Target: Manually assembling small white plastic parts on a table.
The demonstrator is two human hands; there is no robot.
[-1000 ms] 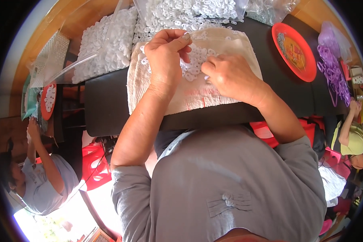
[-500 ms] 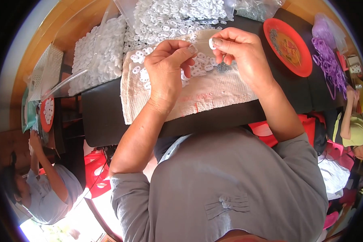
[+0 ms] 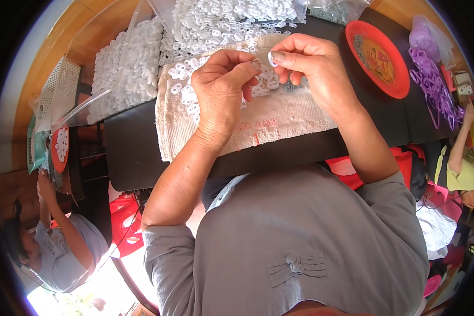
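Well, bare tabletop [image 3: 134,150] flanks the towel [image 3: 297,110] — hands [image 3: 218,87] [image 3: 318,68] pinched above, just apart.

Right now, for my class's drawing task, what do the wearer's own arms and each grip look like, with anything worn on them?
Plain grey sleeves, the left and the right, end around the elbows. Below them, both forearms are bare. The left grip and the right grip are ungloved human hands; no watch or bracelet shows at either wrist.
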